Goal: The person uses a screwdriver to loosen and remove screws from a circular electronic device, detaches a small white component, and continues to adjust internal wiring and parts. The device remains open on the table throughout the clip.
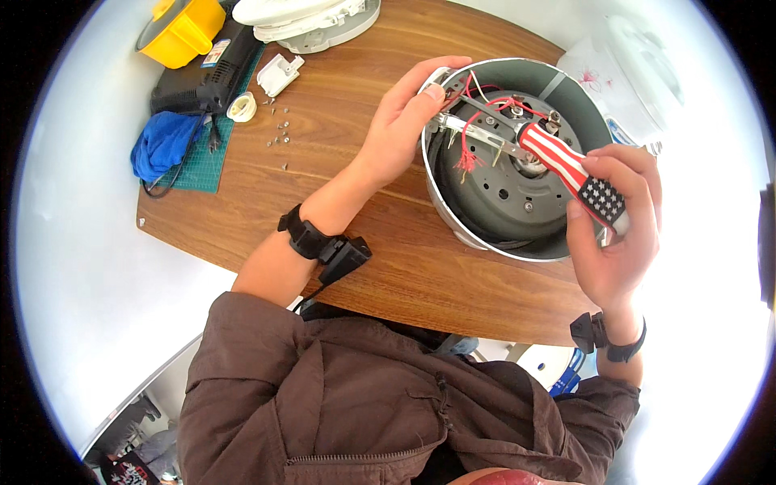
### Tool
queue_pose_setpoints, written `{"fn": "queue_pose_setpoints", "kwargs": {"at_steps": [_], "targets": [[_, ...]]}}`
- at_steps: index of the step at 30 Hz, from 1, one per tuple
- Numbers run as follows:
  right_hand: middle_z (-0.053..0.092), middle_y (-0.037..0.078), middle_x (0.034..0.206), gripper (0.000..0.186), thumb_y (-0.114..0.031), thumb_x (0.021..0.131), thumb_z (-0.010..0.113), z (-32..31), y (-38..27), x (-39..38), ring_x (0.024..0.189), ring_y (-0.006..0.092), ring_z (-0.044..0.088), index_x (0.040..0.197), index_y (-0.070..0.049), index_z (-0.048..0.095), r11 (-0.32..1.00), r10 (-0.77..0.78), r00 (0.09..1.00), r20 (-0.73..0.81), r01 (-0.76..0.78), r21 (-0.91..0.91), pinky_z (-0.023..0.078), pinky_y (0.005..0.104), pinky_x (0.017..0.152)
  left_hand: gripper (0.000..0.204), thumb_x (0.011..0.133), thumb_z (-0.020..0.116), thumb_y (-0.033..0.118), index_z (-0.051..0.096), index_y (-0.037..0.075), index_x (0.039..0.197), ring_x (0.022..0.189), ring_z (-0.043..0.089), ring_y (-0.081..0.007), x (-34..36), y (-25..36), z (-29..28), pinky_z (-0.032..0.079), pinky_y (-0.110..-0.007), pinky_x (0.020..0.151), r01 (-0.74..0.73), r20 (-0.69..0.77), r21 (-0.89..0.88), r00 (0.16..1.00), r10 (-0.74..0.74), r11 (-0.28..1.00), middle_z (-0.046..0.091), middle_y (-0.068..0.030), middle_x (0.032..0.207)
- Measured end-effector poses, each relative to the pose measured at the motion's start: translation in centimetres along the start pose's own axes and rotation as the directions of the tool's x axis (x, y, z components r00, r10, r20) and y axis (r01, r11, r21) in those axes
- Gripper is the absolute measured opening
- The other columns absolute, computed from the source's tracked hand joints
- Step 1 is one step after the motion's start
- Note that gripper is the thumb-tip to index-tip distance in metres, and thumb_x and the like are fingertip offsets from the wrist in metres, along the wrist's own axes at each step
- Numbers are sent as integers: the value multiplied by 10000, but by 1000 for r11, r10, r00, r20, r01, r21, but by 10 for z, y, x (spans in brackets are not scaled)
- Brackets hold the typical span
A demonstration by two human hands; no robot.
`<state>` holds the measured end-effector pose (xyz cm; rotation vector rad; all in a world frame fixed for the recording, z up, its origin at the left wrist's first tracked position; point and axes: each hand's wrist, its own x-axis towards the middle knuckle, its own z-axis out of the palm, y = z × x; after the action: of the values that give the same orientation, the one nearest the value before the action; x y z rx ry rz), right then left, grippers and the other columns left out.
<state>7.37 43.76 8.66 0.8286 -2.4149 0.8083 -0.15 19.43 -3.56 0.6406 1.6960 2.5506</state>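
Observation:
An open round metal appliance housing (440,194), like a rice cooker's body, tilts on the table with its inside facing up. Wrapped round its upper left rim, my left hand (398,121) presses its thumb beside a metal bracket (477,132). My right hand (621,218) grips a screwdriver (572,171) by its handle of red and white stripes and white stars on black. The tool slants across the housing toward the upper left rim; where its tip touches, I cannot tell. Loose red and white wires (467,158) with frayed ends hang over the grey round plate (505,214).
Several small screws (283,129) lie left of the housing, by a white plastic part (279,74) and a cream ring (241,107). At the far left are a green cutting mat (202,174), blue cloth (166,145), black device (202,77) and yellow container (182,36). White lid parts (311,24) sit behind.

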Motion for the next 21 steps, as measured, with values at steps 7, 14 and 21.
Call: {"fn": "queue_pose_setpoints", "kwargs": {"at_steps": [7,14,21], "targets": [[639,130,1087,343,56,752,689,1,3,3,956,233,628,1088,-11,677,995,97,995,14,-97,0,494,325,861,439,1057,464,197,542,-19,1431,1241,603,-174,1,-3,-1,462,-334,1092,-16,-16,-72,1000,15,997,637,-112,1364],[646,130,1089,336,47,758,688,2,5,1,950,227,631,1090,0,668,991,119,993,3,-119,56,499,321,862,584,1036,504,327,462,-41,1487,1316,571,-240,2,-5,-5,441,-385,1132,2,36,-24,999,-1,1000,579,-175,1444],[657,122,1086,325,30,766,688,3,7,1,943,219,634,1089,3,663,990,125,992,3,-125,61,500,317,864,440,1034,471,176,556,-12,1423,1223,615,-166,1,-5,-1,464,-326,1078,-32,-18,-66,999,31,997,658,-108,1345]]}}
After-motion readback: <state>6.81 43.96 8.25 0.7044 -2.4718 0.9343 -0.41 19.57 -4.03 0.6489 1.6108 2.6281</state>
